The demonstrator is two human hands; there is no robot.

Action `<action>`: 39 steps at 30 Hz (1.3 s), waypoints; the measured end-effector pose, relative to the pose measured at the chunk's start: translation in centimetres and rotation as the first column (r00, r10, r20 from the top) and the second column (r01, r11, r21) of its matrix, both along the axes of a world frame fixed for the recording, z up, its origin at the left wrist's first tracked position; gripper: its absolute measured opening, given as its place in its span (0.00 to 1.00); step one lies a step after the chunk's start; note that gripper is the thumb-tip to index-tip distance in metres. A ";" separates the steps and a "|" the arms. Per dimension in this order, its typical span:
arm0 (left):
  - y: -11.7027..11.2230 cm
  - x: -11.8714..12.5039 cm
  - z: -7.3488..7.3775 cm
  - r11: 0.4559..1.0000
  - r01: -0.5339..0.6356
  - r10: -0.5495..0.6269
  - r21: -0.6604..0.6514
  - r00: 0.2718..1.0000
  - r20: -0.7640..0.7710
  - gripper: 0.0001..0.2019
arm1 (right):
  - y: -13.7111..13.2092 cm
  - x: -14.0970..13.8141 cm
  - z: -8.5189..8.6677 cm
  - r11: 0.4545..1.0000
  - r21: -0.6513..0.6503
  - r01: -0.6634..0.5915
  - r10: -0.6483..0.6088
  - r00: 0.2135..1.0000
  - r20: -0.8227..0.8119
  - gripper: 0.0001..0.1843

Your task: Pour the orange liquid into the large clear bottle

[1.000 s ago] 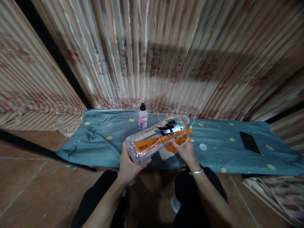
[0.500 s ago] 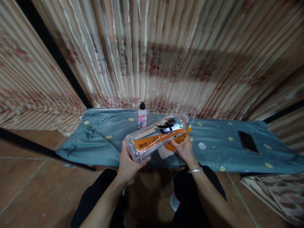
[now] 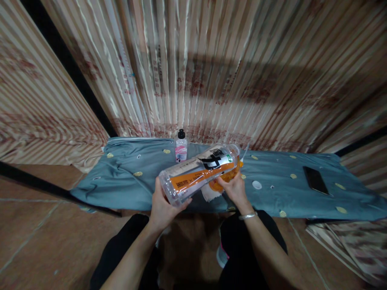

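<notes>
A large clear plastic bottle (image 3: 198,174) with an orange and white label lies tilted, its neck pointing far right over an orange container (image 3: 226,178). My left hand (image 3: 163,207) is wrapped round the bottle's base. My right hand (image 3: 234,190) is closed on the orange container under the bottle's neck. Beneath them a crumpled white tissue (image 3: 210,193) rests on a low surface covered with a blue-grey cloth (image 3: 130,177).
A small bottle with a pink label and black cap (image 3: 181,147) stands at the cloth's back edge. A white cap (image 3: 256,185) and a black phone (image 3: 315,180) lie to the right. Striped curtains hang behind. Brown floor tiles (image 3: 45,237) spread to the left.
The view shifted slightly between the earliest frame and now. Both hands and the tilted bottle keep almost the same pose.
</notes>
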State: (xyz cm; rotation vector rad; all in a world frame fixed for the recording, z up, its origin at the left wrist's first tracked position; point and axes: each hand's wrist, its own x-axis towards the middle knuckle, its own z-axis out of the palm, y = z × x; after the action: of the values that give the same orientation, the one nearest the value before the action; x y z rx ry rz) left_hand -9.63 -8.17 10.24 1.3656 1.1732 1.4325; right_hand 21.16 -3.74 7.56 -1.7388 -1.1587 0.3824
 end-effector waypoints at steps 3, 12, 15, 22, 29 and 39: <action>0.0 0.1 0.1 1.000 -0.010 0.010 0.007 1.000 0.008 0.45 | -0.1 0.0 0.0 1.000 -0.002 0.003 -0.003 1.000 0.000 0.60; 0.0 0.1 0.3 1.000 0.000 0.000 0.010 1.000 0.013 0.42 | -0.1 0.2 0.0 1.000 -0.020 0.006 -0.006 1.000 0.017 0.63; -0.1 0.0 0.4 1.000 0.010 -0.010 0.018 1.000 -0.010 0.41 | -0.1 0.2 -0.1 1.000 -0.010 0.004 -0.004 1.000 0.020 0.62; -0.1 -0.1 0.9 1.000 0.022 -0.022 -0.015 1.000 0.010 0.44 | -0.2 0.2 0.1 1.000 -0.026 0.010 -0.009 1.000 0.009 0.61; -0.2 0.0 1.5 0.999 0.018 -0.018 -0.031 1.000 0.011 0.42 | -0.1 0.1 0.2 0.999 -0.040 0.011 -0.011 1.000 0.010 0.63; -0.3 -0.1 2.2 0.999 0.033 -0.032 -0.018 0.999 0.019 0.44 | -0.1 0.0 0.0 0.999 -0.028 0.026 -0.026 1.000 -0.002 0.63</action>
State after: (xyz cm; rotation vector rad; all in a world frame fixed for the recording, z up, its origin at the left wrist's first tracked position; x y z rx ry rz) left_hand -9.75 -8.51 12.42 1.3497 1.1443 1.4057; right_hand 21.16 -3.80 7.60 -1.7752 -1.1326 0.3867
